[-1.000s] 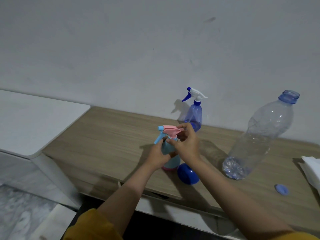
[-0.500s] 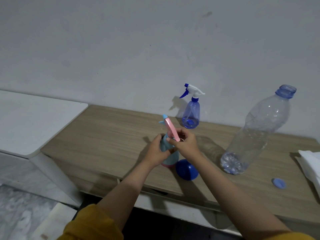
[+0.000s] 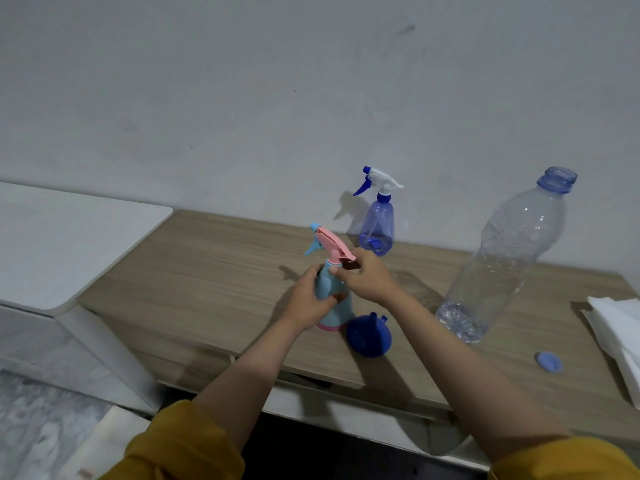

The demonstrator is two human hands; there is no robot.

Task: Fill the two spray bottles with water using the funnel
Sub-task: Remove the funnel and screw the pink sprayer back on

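On wooden table (image 3: pixel 214 271), left hand (image 3: pixel 308 299) grips teal bottle (image 3: pixel 330 306); right hand (image 3: pixel 367 278) pinches its pink sprayer (image 3: pixel 334 245).

Two spray bottles (image 3: pixel 332 292) (image 3: pixel 376 223), one funnel (image 3: pixel 369 336), one water bottle (image 3: pixel 502 261), one cap (image 3: pixel 549 362).

Upright spray bottles (image 3: pixel 332 306) (image 3: pixel 376 223), overturned funnel (image 3: pixel 369 336)

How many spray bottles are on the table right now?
2. The light blue spray bottle with the pink trigger head stands near the front edge, held by the left hand and right hand. The clear blue spray bottle stands at the back by the wall. None seems hidden.
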